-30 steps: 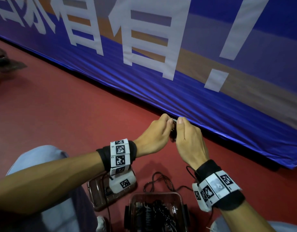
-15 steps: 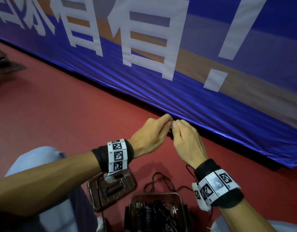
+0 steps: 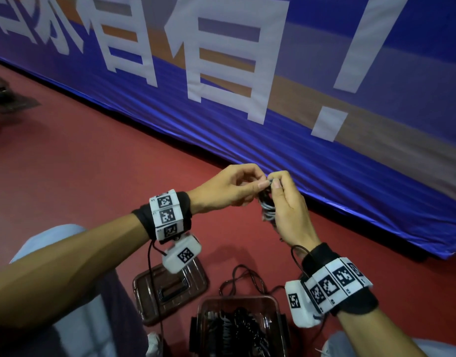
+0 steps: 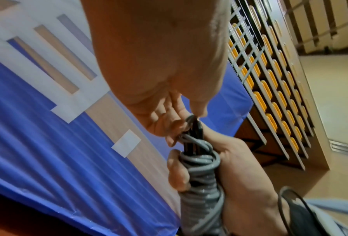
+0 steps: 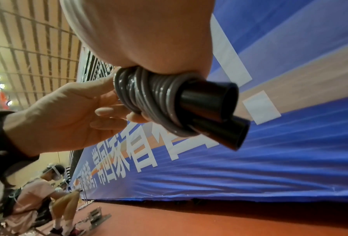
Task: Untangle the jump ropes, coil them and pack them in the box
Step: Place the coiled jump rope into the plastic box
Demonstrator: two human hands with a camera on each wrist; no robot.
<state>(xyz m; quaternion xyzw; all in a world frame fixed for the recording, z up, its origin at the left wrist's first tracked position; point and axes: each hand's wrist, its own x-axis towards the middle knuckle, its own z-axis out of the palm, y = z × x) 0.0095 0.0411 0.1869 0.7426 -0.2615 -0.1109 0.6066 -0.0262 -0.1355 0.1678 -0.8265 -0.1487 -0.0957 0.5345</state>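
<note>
The left hand (image 3: 229, 188) is turning palm-inward, its thumb now showing beside the right hand (image 3: 288, 210), fingertips meeting at the bundle's top. The grey jump rope (image 3: 268, 208) (coiled round two black handles (image 5: 213, 102)) is becoming visible below the fingers, where half a second ago it was apparently hidden.

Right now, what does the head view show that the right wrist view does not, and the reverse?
Only the head view shows the box holding packed ropes and its lid beside it on the red floor.

Only the right wrist view shows the two black handles sticking out of the grey coil, and a seated person far off.

Both show the jump rope coil gripped by the right hand, the left hand at it, and the blue banner.
</note>
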